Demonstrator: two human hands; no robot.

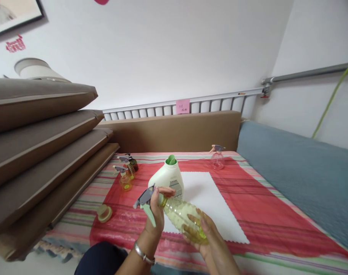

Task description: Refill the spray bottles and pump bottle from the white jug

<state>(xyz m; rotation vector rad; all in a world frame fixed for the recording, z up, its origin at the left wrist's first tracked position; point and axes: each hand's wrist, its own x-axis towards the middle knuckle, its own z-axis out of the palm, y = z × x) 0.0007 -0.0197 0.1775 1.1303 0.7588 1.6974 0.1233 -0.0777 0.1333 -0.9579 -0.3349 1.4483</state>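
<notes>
A yellow see-through spray bottle with a dimpled body lies tilted between my two hands. My left hand is closed round its neck, just below the grey and green trigger head. My right hand wraps the lower end of the bottle. Right behind stands a white jug with an open green spout, partly hidden by the spray bottle and my left hand. A white sheet with a scalloped edge lies beneath. Pale yellowish liquid seems to be inside the spray bottle.
Several small bottles stand at the left, among them an orange spray bottle. A round yellowish cap lies nearer. A pink spray bottle stands at the back right on the red cloth. Stacked cushions rise at the left.
</notes>
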